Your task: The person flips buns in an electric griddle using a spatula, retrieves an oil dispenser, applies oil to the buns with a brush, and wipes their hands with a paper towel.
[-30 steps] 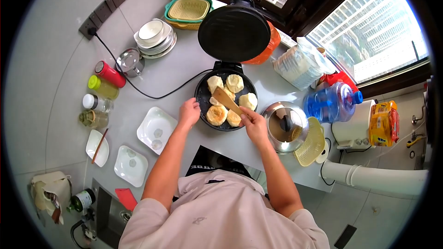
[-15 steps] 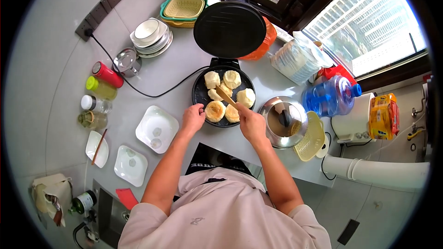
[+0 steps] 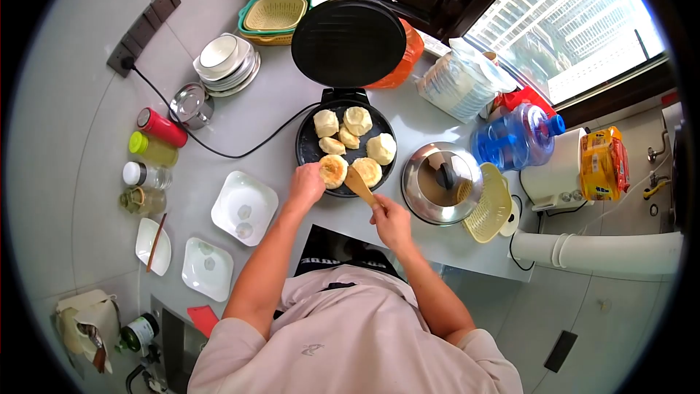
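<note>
My right hand [image 3: 391, 222] grips the handle of a wooden spatula [image 3: 358, 185]. The spatula's blade is down in the black electric griddle [image 3: 301, 142], against the right side of a browned round flatbread [image 3: 333, 171]. At that flatbread's left edge is my left hand [image 3: 307, 184], its fingers curled together; whether they pinch it or only touch it is hidden. Several paler dough pieces lie farther back in the pan, and a lightly browned flatbread [image 3: 367, 171] sits right of the blade. The griddle's lid [image 3: 348, 40] stands raised behind.
Left are a square white dish [image 3: 245, 193], a smaller dish [image 3: 207, 248], bottles [image 3: 154, 149] and stacked plates [image 3: 244, 80]. A steel pot lid [image 3: 423, 182], a yellow basket [image 3: 485, 222] and a blue water jug [image 3: 510, 142] stand right. The power cord [image 3: 255, 152] crosses the counter.
The spatula has come back from the middle of the pan to the browned flatbread's right side, with my right hand lower. My left hand has moved in to the flatbread's left edge.
</note>
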`<act>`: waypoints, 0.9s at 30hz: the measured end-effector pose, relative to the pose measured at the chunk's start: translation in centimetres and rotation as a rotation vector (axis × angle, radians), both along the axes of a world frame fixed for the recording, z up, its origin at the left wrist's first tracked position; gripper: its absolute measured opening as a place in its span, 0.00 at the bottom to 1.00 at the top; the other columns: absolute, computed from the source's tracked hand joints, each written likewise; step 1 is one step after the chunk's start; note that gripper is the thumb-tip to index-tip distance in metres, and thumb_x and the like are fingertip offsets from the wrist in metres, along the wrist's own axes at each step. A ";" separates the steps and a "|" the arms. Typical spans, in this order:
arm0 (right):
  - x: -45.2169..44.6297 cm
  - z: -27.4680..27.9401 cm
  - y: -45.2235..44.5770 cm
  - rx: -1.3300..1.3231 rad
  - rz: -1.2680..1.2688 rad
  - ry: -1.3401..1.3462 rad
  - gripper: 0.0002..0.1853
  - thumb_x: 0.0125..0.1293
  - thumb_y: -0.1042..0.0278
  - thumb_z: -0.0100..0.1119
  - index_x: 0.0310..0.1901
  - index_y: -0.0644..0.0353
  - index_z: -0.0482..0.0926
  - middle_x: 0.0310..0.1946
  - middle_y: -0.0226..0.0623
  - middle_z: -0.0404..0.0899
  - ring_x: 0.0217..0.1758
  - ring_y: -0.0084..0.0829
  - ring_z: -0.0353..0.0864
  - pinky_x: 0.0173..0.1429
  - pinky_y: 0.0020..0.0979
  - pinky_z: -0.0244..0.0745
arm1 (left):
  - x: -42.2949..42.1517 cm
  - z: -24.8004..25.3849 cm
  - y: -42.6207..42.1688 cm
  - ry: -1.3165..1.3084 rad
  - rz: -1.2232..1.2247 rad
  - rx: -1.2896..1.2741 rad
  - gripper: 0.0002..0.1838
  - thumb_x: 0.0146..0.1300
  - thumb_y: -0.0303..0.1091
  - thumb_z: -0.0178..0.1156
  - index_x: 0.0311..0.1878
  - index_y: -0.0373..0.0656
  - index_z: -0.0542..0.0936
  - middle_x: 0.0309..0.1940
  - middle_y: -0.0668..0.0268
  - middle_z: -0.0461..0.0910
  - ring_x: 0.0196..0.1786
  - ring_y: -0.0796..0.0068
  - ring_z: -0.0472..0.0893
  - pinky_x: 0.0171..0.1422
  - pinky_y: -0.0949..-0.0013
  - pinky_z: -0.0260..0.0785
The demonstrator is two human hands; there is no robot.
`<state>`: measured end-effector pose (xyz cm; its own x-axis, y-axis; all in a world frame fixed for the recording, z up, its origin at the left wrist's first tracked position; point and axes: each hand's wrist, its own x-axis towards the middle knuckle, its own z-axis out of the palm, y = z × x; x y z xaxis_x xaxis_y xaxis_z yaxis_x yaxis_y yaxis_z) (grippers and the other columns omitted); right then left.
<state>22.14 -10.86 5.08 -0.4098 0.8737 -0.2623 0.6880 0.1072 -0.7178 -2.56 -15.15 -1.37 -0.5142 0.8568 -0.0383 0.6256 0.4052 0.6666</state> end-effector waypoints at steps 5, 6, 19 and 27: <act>0.2 -0.3 -1.4 -0.035 -0.149 0.181 0.18 0.79 0.67 0.63 0.65 0.58 0.86 0.29 0.40 0.89 0.30 0.29 0.89 0.42 0.33 0.84 | -1.6 0.1 0.1 -0.435 0.082 -0.204 0.21 0.63 0.20 0.58 0.59 0.37 0.88 0.45 0.53 0.91 0.44 0.61 0.89 0.50 0.59 0.80; 0.2 0.0 -1.3 0.001 -0.128 0.248 0.18 0.80 0.68 0.62 0.66 0.58 0.86 0.28 0.36 0.87 0.30 0.24 0.86 0.41 0.31 0.82 | -2.0 0.1 -0.1 -0.741 0.119 -0.172 0.23 0.64 0.20 0.57 0.62 0.36 0.86 0.49 0.56 0.91 0.45 0.67 0.87 0.48 0.63 0.79; -1.3 0.8 -0.6 0.365 0.115 -0.052 0.15 0.77 0.65 0.62 0.61 0.53 0.86 0.31 0.49 0.88 0.32 0.53 0.88 0.39 0.49 0.82 | -2.3 0.8 -3.9 -0.275 0.186 0.045 0.23 0.63 0.25 0.61 0.62 0.40 0.86 0.52 0.53 0.91 0.55 0.50 0.90 0.63 0.56 0.81; -0.3 0.7 0.9 0.422 0.105 -0.097 0.15 0.77 0.63 0.63 0.62 0.48 0.87 0.29 0.44 0.87 0.31 0.50 0.88 0.38 0.48 0.82 | -1.7 1.3 -0.9 -0.206 0.137 -0.052 0.18 0.64 0.26 0.60 0.57 0.41 0.86 0.52 0.49 0.89 0.56 0.42 0.86 0.62 0.48 0.79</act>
<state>21.87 -10.00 5.75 -0.4929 0.8675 0.0673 0.7197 0.4499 -0.5288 -4.26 -16.00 -0.11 -0.6021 0.7739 -0.1965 0.4159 0.5141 0.7502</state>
